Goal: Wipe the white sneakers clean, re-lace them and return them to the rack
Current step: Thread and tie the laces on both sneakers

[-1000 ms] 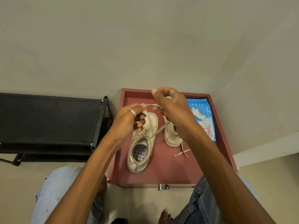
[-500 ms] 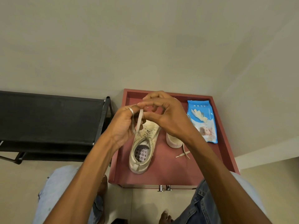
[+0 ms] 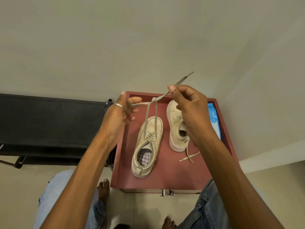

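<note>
The left hand, with a silver ring on one finger, pinches one end of a flat beige shoelace between thumb and forefinger, its other fingers loosely curled; the right hand pinches the other end the same way, the tip poking up past the fingers towards the wall. The two strands cross in a loose knot between the hands and drop, slightly apart, to the eyelets of the near off-white leather sneaker; this shoe stands on a dull-red tray-top with a raised rim, toe to the wall, heel near the front edge with a bare strip left before it.

The second off-white sneaker stands just to the right and farther back, partly hidden by the right hand; a narrow bare lane runs between the shoes; its loose lace trails onto the red surface. A blue packet of wipes lies along the right rim.

The black metal-framed shoe rack stands just left of the tray, its top shelf bare; the left hand hangs over the tray's left edge.
</note>
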Tool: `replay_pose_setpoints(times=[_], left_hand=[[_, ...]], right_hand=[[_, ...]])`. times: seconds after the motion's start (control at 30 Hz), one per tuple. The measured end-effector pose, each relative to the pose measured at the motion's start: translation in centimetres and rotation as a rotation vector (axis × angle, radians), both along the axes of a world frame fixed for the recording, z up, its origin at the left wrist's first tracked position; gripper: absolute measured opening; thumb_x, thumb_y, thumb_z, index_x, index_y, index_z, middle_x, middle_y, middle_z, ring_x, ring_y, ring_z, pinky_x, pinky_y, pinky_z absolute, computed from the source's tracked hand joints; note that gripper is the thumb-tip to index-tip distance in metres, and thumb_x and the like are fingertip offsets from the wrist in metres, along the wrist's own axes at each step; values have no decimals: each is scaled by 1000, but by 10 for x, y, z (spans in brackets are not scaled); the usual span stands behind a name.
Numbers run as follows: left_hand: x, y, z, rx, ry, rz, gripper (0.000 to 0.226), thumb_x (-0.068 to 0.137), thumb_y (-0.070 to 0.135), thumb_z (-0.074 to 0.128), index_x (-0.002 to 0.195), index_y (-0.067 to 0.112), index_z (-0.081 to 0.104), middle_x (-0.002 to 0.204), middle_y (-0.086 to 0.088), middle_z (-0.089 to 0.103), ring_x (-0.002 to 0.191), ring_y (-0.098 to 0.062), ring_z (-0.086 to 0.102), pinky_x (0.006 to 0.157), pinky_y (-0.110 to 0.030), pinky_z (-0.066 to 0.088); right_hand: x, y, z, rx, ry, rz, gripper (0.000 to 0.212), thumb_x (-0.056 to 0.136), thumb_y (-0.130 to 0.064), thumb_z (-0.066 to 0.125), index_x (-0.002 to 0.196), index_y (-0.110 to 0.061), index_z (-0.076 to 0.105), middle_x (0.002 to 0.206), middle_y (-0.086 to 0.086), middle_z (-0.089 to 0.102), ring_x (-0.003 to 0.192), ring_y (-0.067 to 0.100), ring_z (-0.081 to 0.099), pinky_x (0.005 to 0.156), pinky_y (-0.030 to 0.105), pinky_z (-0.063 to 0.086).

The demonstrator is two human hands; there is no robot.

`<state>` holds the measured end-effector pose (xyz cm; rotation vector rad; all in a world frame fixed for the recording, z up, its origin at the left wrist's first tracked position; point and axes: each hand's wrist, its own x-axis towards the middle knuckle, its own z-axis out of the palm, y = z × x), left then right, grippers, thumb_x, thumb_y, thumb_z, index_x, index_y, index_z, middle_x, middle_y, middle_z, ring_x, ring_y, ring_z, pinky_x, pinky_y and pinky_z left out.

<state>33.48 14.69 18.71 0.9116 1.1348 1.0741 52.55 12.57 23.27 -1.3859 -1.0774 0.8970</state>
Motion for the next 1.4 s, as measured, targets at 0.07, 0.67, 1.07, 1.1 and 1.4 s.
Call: replay_pose_setpoints(times=[0.07, 0.67, 1.07, 1.1, 1.4], left_hand=[[-3, 1, -1, -5, -24, 39, 40, 107, 36, 44, 114, 10, 74, 100, 5, 76, 83, -8, 62, 73, -25, 49], [-27, 12, -27, -88, 146, 267, 21, 94, 4, 68, 110, 14, 74, 106, -4, 76, 96, -12, 74, 89, -25, 59], [-10, 2, -40, 315, 1020, -146, 59, 93, 20, 72, 147, 25, 49, 141, -4, 49, 87, -10, 64, 100, -44, 52], [-9, 2, -40, 317, 1043, -159, 54, 94, 20, 70, 145, 24, 52, 146, -6, 47, 84, -9, 64, 100, -43, 52], [3, 0, -55, 317, 1152, -409, 43, 96, 12, 60, 138, 18, 60, 141, -3, 60, 120, -27, 63, 100, -51, 51]], right_hand=[[5, 1, -1, -79, 86, -28, 20, 89, -33, 70, 95, -14, 74, 82, -9, 67, 78, 1, 59, 71, 22, 48], [36, 3, -8, -276, 629, -296, 12, 100, -6, 50, 103, 1, 59, 97, 19, 72, 84, 25, 75, 75, 30, 61], [27, 4, -16, -342, 28, -152, 16, 92, -4, 50, 100, -5, 64, 88, 10, 74, 62, 13, 70, 57, 23, 52], [26, 4, -17, -348, 12, -139, 16, 93, -5, 50, 100, -6, 64, 87, 9, 73, 63, 13, 70, 58, 23, 53], [15, 4, -37, -236, -582, 44, 16, 89, -13, 58, 85, -24, 68, 87, -9, 72, 66, 9, 70, 69, 25, 55]])
